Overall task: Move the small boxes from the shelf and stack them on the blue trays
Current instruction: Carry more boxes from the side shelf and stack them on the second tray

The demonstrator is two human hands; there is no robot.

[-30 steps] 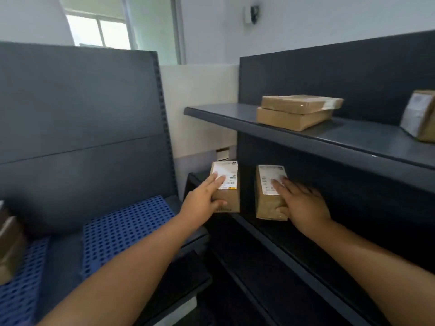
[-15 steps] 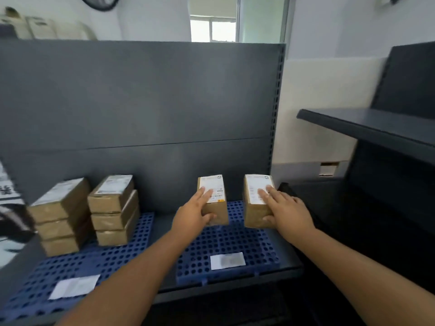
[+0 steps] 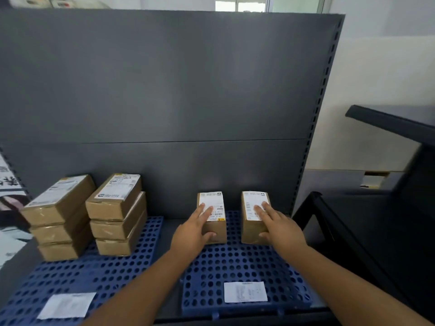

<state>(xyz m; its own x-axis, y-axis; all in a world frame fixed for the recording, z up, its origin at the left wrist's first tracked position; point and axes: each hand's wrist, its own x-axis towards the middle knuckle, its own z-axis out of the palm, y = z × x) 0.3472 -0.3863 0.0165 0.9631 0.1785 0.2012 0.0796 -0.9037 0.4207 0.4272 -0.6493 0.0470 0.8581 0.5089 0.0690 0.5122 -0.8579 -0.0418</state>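
Two small brown cardboard boxes sit side by side, a narrow gap between them, at the back edge of the right blue tray (image 3: 247, 267), close to the grey back panel (image 3: 164, 90) of the shelving unit. The left hand (image 3: 191, 234) grips the left box (image 3: 213, 217): its fingers lie flat over the white shipping label on top and the thumb presses against the near face. The right hand (image 3: 281, 228) grips the right box (image 3: 253, 215) the same way, fingers spread over the label and thumb curled on the near face. Whether the boxes already rest on the tray or hang just above it cannot be told from this angle.

A white paper label (image 3: 245, 292) lies flat near the front edge of the right blue tray. The left blue tray (image 3: 106, 278) lies just beside it, separated by a strip of the grey shelf surface. Along its back edge stand two stacks of three brown boxes each: the far-left stack (image 3: 60, 217) and the inner stack (image 3: 116, 214), close to each other but apart, each topped by a box with a white label. Another white paper sheet (image 3: 67, 305) lies near the front-left corner of that tray.

To the right, a second dark shelf unit (image 3: 388, 208) stands at an angle, its upper shelf edge jutting in at the frame's right edge.
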